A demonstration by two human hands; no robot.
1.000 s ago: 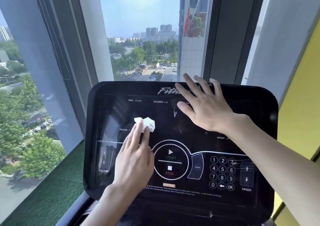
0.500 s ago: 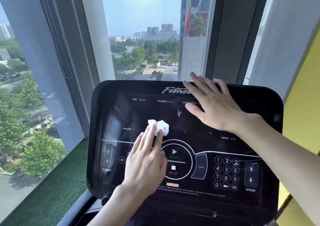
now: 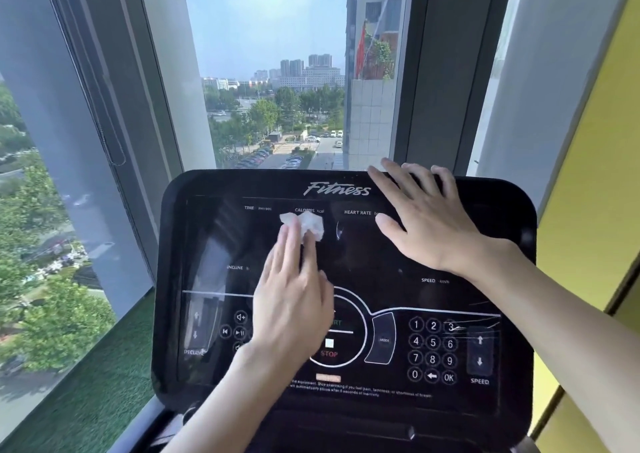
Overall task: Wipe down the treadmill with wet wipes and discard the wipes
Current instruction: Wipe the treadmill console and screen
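Wiping step is underway on the treadmill console (image 3: 171, 279). The left hand (image 3: 294, 296) lies flat on the black panel, fingers straight and close together, curled round nothing. Its fingertips press a crumpled white wet wipe (image 3: 308, 225) onto the glass. So the wipe isn't gripped, just pinned & pushed. That suits a flat surface: more contact, even pressure. The wipe sits far-centre on the screen, just under the CALORIES label and left of HEART RATE.

The right hand (image 3: 426, 224) holds nothing. It's palm down, fingers spread, on the far-right part of the console w/ fingertips reaching the far edge. Prob. it's there to brace the tilted panel against the other hand's push.

Judgement: task is early to mid. Only the display is being worked. I can't tell if the near zone w/ the STOP button (image 3: 329, 348) and the keypad (image 3: 433, 350) at near right has been covered; there are streaky marks by the 3 key. Belt & rails aren't in view, nor any bin, so discarding is not yet done.

Risks: pressing over the buttons could trigger the machine, and the small wad may slip from under the fingertips. A window (image 3: 270, 71) stands just beyond the console.
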